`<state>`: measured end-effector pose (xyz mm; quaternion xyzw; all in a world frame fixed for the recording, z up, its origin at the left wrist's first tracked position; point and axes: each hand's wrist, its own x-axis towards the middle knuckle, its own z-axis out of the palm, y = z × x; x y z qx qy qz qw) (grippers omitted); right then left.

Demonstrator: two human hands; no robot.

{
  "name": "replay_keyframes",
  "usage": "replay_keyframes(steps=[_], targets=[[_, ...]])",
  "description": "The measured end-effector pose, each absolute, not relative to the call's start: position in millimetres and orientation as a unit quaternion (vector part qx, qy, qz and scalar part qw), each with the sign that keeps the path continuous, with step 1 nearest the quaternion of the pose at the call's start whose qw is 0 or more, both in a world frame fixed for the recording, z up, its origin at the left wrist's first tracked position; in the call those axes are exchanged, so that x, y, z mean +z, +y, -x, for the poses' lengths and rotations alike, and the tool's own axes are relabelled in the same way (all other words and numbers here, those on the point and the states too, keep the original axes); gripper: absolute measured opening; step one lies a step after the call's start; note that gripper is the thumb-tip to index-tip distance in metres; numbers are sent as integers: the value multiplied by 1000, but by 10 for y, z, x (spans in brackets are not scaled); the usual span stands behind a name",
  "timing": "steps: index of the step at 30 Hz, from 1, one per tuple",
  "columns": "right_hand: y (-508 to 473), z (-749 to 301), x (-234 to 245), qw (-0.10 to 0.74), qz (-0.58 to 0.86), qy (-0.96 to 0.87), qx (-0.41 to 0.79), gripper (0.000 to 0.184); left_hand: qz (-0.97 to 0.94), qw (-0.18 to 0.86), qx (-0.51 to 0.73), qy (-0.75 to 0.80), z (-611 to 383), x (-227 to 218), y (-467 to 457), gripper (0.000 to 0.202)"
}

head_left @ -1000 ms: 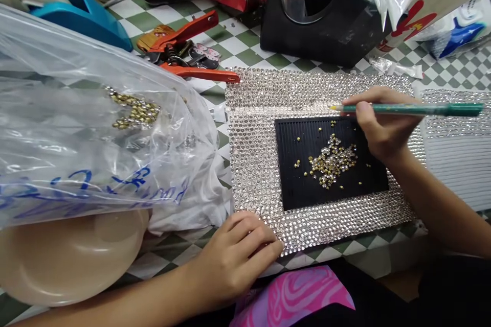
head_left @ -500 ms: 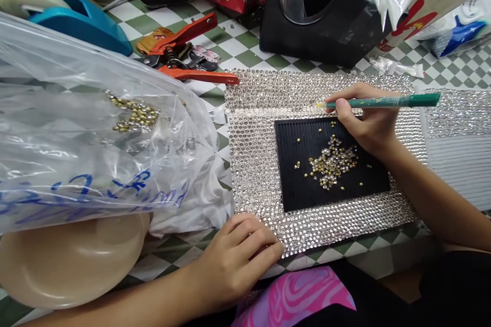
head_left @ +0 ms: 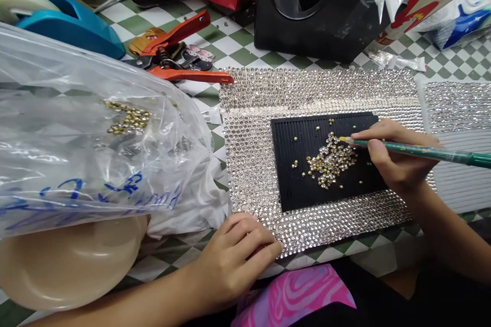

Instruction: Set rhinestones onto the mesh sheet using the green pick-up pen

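Observation:
My right hand (head_left: pixel 402 156) pinches a green picker pen (head_left: pixel 433 152) with a yellow tip. That tip is at the upper edge of a loose pile of gold-backed rhinestones (head_left: pixel 332 163); whether a stone sticks to it is too small to tell. The pile lies on a black ridged tray (head_left: pixel 293 189), with a few stones scattered round it. Under the tray spreads a sheet covered in rows of silvery rhinestones (head_left: pixel 251 158). At the sheet's near left corner rests my left hand (head_left: pixel 245 255), fingers loosely bent and lying on the surface, holding nothing.
Left of the sheet lies a clear plastic bag (head_left: pixel 76 163) with more rhinestones, partly over a beige bowl (head_left: pixel 72 271). Orange-handled pliers (head_left: pixel 180 51) touch the sheet's far left corner. Behind stand a black tape dispenser (head_left: pixel 307 36) and a blue one (head_left: pixel 72 25). A ridged grey panel (head_left: pixel 460 168) adjoins at right.
My right hand has moved right and toward me, bringing the pen tip from the sheet's upper rows to the rhinestone pile. My left hand has stayed in place.

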<state>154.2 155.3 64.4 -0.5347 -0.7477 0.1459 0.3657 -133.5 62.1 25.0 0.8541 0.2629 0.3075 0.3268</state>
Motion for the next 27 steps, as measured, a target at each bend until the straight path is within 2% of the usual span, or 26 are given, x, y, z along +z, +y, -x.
replay_keyframes(steps=[6,12,17,23,27], targets=[[1552,-1556,615,356,539,-744,168,26,-856,325,303,265,1328,272,633,26],[1715,-1486,680,396,540,-730,136,19,-856,323,306,263,1338,268,627,26],[1842,-1423,670,401,521,-737,157,13,-857,323,306,260,1345,254,621,24],[1796,-1484,583,422,490,-743,172,15,-855,329,306,260,1343,261,618,25],[1786,-1507,580,396,486,-757,183,17,-855,331,304,259,1336,274,622,24]])
